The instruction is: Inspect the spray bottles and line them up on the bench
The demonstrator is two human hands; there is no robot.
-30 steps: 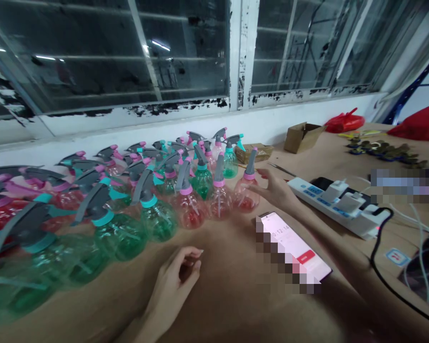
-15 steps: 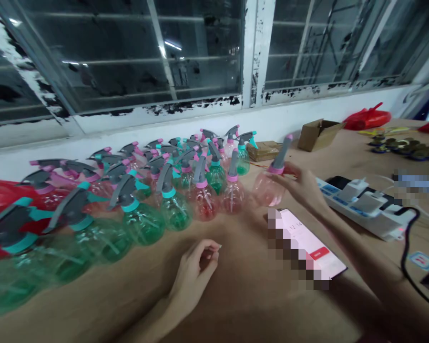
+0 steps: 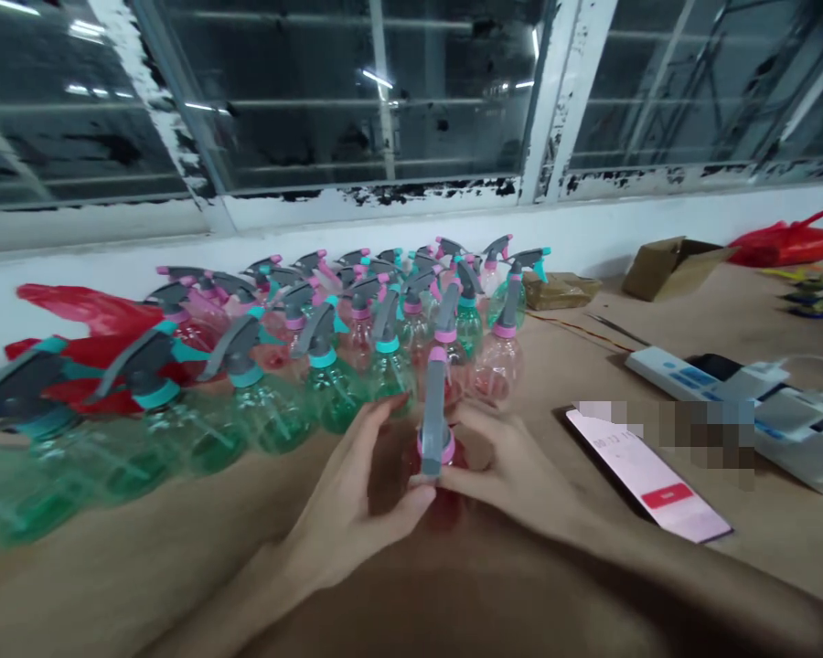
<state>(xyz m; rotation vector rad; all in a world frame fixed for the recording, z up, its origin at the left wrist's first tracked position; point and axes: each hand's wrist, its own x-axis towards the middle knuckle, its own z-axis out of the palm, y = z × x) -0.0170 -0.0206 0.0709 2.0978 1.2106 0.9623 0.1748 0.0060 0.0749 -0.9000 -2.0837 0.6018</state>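
A small pink spray bottle (image 3: 436, 429) with a grey trigger and pink collar stands in front of me on the brown table (image 3: 178, 567). My left hand (image 3: 357, 498) wraps round its left side. My right hand (image 3: 514, 466) cups its right side. Both hands hide most of the bottle's body. Behind it stands a crowd of several spray bottles (image 3: 329, 347), green and pink, with grey triggers.
A phone (image 3: 648, 475) with a lit screen lies to the right of my hands. Beyond it lies a white power strip (image 3: 720, 393) with plugs. A cardboard box (image 3: 672, 267) and red bags (image 3: 785, 245) sit far right. Another red bag (image 3: 89, 311) lies at the left wall.
My right hand has brought one pink bottle from the group's right end to the table in front of me. My left hand has risen and closed on it. The view has swung left.
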